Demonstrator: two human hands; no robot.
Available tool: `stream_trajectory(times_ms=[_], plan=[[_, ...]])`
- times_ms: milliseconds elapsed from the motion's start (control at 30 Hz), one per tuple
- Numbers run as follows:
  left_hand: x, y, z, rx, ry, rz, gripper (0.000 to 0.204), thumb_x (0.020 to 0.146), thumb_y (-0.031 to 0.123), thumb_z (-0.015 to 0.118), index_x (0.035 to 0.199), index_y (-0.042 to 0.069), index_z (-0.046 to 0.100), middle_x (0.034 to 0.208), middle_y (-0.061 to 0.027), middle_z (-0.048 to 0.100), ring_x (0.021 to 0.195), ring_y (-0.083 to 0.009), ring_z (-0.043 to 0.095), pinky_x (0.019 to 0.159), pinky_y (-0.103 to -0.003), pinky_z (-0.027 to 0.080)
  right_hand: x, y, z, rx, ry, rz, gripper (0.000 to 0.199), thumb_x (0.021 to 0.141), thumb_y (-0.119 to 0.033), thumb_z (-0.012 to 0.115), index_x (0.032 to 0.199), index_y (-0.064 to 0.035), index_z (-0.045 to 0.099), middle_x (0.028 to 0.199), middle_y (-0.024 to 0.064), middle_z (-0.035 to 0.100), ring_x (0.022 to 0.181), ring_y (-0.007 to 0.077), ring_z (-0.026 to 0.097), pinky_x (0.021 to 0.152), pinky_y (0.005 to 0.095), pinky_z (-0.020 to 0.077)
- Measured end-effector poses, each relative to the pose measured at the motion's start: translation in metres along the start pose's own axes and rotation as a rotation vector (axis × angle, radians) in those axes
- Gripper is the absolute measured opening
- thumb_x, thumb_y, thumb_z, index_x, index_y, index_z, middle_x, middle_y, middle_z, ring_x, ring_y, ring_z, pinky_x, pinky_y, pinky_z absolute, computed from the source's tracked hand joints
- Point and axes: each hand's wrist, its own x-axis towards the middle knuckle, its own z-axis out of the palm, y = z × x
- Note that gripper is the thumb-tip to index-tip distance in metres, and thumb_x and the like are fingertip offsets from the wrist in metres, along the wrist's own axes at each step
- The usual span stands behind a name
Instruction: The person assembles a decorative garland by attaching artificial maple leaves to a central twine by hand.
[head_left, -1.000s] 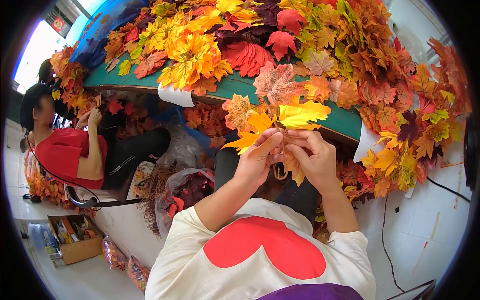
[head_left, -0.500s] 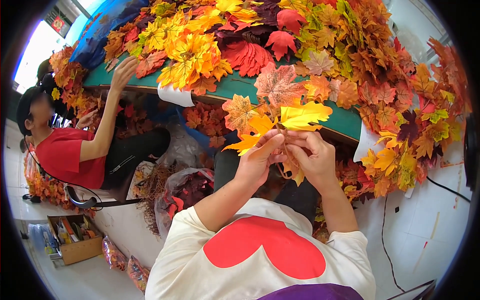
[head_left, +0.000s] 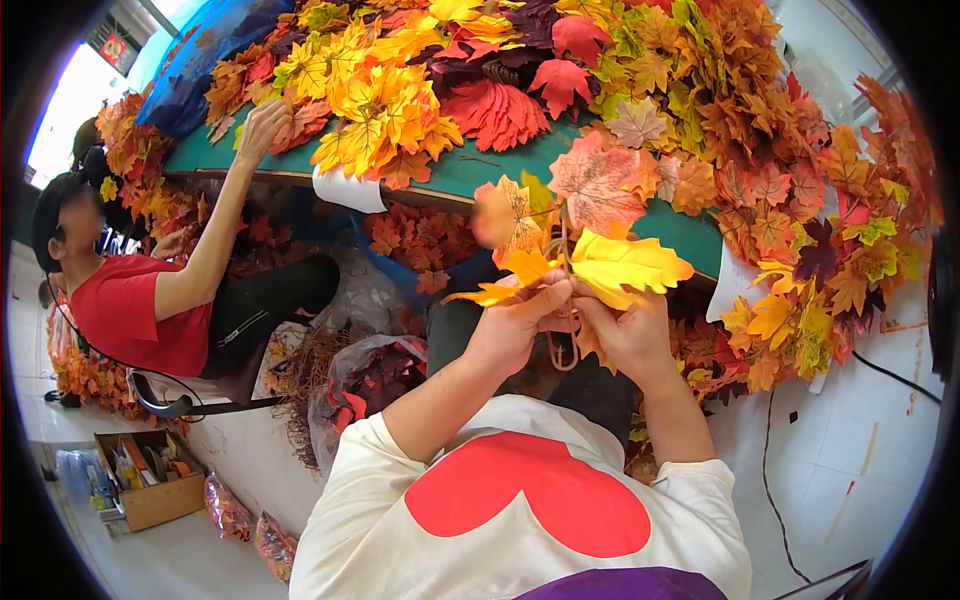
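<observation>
Between my two hands, over my lap at the table's front edge, is a spray of artificial maple leaves. A pinkish-orange leaf point(head_left: 598, 185) points up and a speckled orange leaf point(head_left: 510, 215) leans left. A bright yellow leaf point(head_left: 625, 265) spreads over the fingers of my right hand point(head_left: 632, 335). My left hand point(head_left: 515, 328) pinches the brown stem point(head_left: 563, 350), which curls in a loop below the fingers. The right thumb and fingers are closed at the same stem, touching the left fingertips. Leaves partly cover the fingertips.
The green table point(head_left: 455, 172) bears heaps of yellow leaves point(head_left: 375, 110), red leaves point(head_left: 495, 112) and orange leaves point(head_left: 770, 150). To the left sits a person in a red shirt point(head_left: 125, 305), one hand at the table. A plastic bag point(head_left: 370, 375) of dark red leaves stands beside my left leg.
Both hands have come closer together and slightly lower. The yellow leaf has swung right and down, and the stem loop hangs more plainly in view. The other person's hand has shifted a little.
</observation>
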Motion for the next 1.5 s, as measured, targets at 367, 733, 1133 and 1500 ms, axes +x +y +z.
stream_trajectory(times_ms=[367, 733, 1133, 1500], plan=[[0.001, 0.002, 0.009, -0.042, 0.030, -0.054, 0.014, 0.086, 0.012, 0.057, 0.095, 0.001, 0.056, 0.073, -0.0023, 0.055, 0.064, -0.0114, 0.056, 0.064, -0.024, 0.050, -0.002, 0.006, -0.003, 0.050, -0.036, 0.036, 0.017, 0.077, -0.003, 0.062, 0.094, -0.0016, 0.061, 0.079, 0.0042, 0.063, 0.067, 0.0132, 0.059, 0.057, 0.0256, 0.0464], [0.010, -0.001, 0.000, -0.159, 0.040, -0.046, 0.006, 0.088, 0.009, 0.052, 0.091, 0.004, 0.053, 0.068, -0.0039, 0.057, 0.059, -0.0121, 0.059, 0.058, -0.024, 0.054, 0.006, 0.030, 0.000, 0.412, -0.111, 0.315, 0.026, 0.078, -0.003, 0.063, 0.102, 0.0008, 0.056, 0.099, 0.0044, 0.060, 0.088, 0.0125, 0.058, 0.076, 0.0266, 0.0471], [0.009, -0.017, 0.008, -0.092, 0.026, 0.029, 0.020, 0.090, 0.014, 0.049, 0.107, 0.004, 0.044, 0.089, -0.0068, 0.057, 0.073, -0.0155, 0.061, 0.066, -0.029, 0.054, 0.005, 0.047, 0.020, 0.993, 0.091, 0.419, 0.024, 0.078, -0.001, 0.062, 0.101, -0.0012, 0.053, 0.095, 0.0052, 0.059, 0.083, 0.0110, 0.058, 0.068, 0.0242, 0.0492], [-0.031, -0.010, -0.001, 0.455, -0.134, -0.040, 0.022, 0.087, 0.006, 0.054, 0.108, -0.001, 0.054, 0.093, -0.0047, 0.060, 0.087, -0.0110, 0.058, 0.082, -0.026, 0.047, 0.027, 0.042, 0.001, 0.816, 0.183, 0.379, 0.032, 0.075, 0.000, 0.066, 0.105, 0.0021, 0.055, 0.095, 0.0080, 0.061, 0.083, 0.0173, 0.061, 0.075, 0.0287, 0.0494]])
